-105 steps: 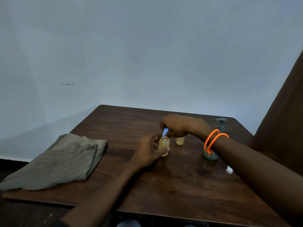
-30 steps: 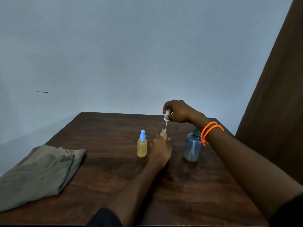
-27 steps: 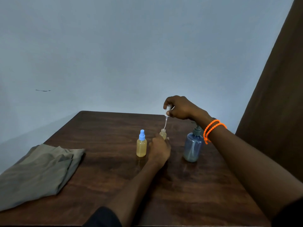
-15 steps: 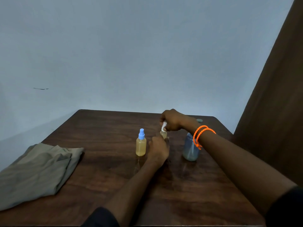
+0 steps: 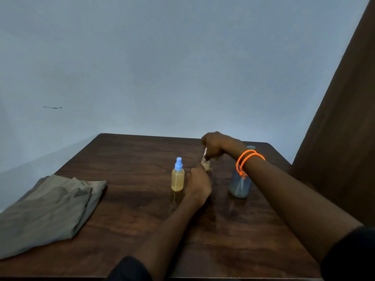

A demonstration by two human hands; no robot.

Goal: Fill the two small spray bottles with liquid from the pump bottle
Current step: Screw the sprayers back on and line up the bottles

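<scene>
Right hand (image 5: 217, 146) pinches white spray cap (image 5: 205, 152) over second small bottle (image 5: 205, 164), gripped mid-worktop by left hand (image 5: 199, 183). Capping step; next needs twisting cap tight. Blue-capped bottle (image 5: 178, 177) done.

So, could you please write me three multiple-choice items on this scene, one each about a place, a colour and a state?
1. Where does the folded cloth lie on the table?
A. at its left edge
B. beside the pump bottle
C. under the spray bottles

2. What colour is the top of the free-standing spray bottle?
A. orange
B. light blue
C. black

3. What is the left hand doing?
A. lying flat
B. gripping the second small bottle
C. lifting the cloth

Answers: 1 A, the cloth lies far left; 2 B, its sprayer is blue; 3 B, fingers wrap that bottle while the right hand pinches a white sprayer over it.
</scene>
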